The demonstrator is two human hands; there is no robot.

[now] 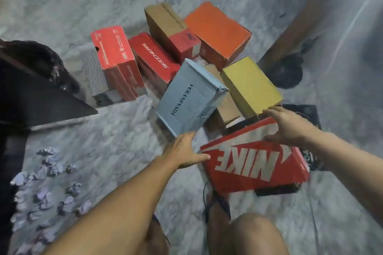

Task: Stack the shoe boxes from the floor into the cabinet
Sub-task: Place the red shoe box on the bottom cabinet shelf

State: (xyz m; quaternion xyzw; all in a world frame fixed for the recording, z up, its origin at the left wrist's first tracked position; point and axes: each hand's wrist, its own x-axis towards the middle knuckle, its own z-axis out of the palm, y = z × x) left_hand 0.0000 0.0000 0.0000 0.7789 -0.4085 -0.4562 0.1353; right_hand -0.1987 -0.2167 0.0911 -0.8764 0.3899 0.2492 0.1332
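Both hands flank glossy red cardboard Nike box (257,161)

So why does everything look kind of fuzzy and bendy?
Head view: soft all over, yet NIKE on the red box stays readable; the wide lens bends the edges, stretching both forearms; dim light, dark shadow by the cabinet corner.

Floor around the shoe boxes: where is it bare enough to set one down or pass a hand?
Bare floor lies left of the Vera Nevada box, between the dark cabinet edge and the crumpled paper. More lies beyond the orange box. Around the yellow box and Nike box, boxes crowd together.
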